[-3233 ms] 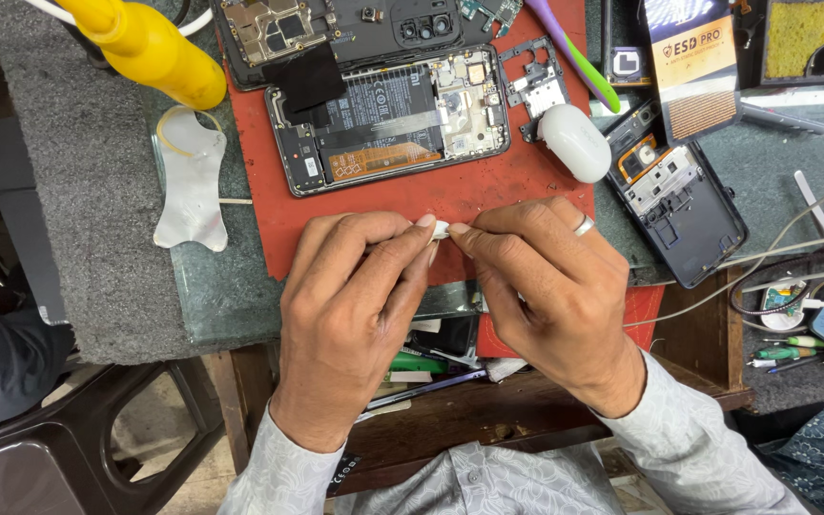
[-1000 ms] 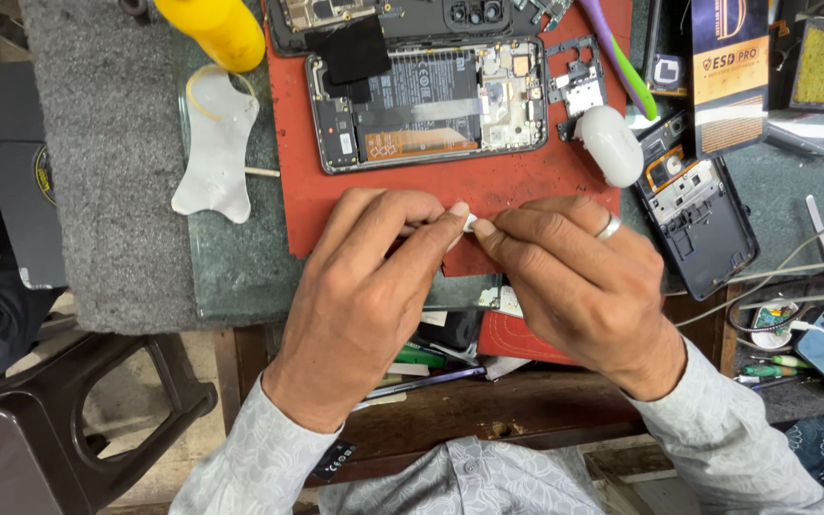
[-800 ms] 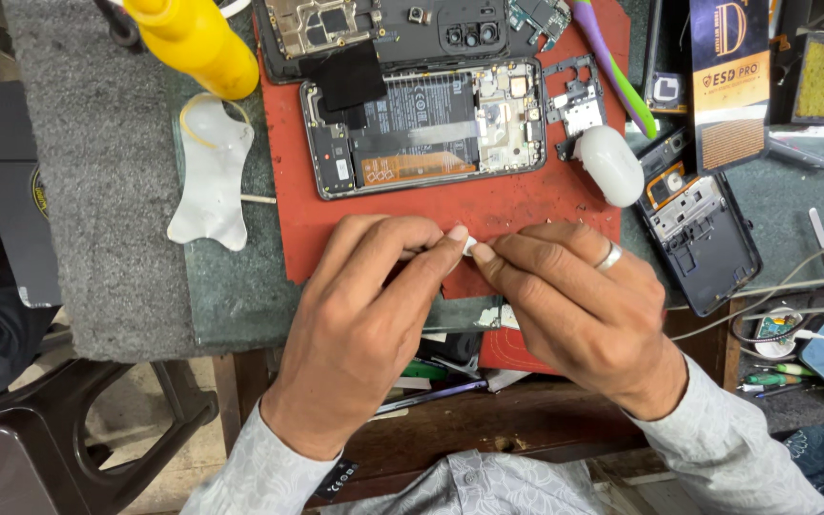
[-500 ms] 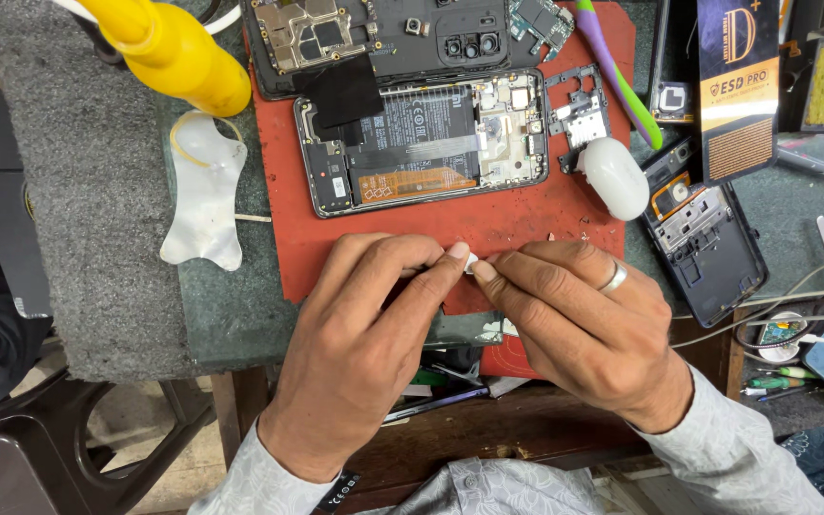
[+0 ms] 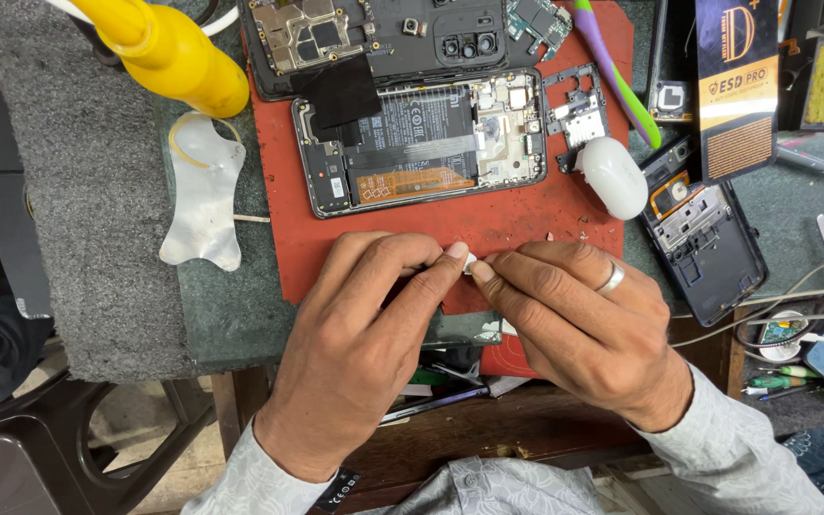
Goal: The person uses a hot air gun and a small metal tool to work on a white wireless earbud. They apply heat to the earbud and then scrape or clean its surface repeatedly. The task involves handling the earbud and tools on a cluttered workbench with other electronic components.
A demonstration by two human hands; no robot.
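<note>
I had both hands pinched on a tiny white scrap point(image 5: 469, 261) over the red mat point(image 5: 526, 215); the left hand point(image 5: 360, 343) and right hand point(image 5: 574, 329) met at their fingertips, closed narrowly around it; it looked feather-light, flimsy, likely easy to drop, best gripped by its edges; pale, thin, mostly hidden; the open phone point(image 5: 422, 143) lay just beyond.

**Pale patterned sleeves, one silver ring**

Both hands are bare. The left hand point(image 5: 364, 353) comes out of a light grey sleeve with a fine printed pattern, a small dark tag at its cuff. The right hand point(image 5: 588, 334) wears a plain silver ring point(image 5: 610, 277), and its sleeve matches in pale grey.
</note>
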